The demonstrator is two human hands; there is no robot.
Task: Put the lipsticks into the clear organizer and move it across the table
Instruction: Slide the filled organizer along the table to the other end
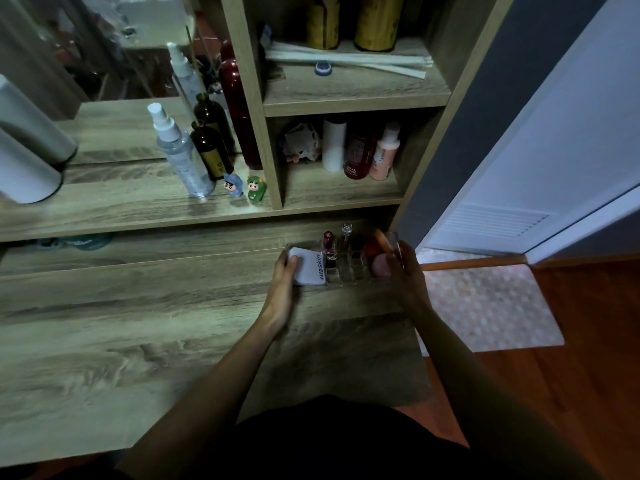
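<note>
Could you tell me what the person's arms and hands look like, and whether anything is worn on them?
Both forearms are bare, with no sleeves in view. The left hand and right hand show no gloves, rings, watch or bracelets that I can make out in the dim light.

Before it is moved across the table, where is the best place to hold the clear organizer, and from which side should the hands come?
Probably by its two short end walls, one hand from each side. The clear organizer is long and low, with upright lipsticks in open compartments, so a level two-sided hold should keep them standing. The left hand and the right hand already sit at those ends.
</note>
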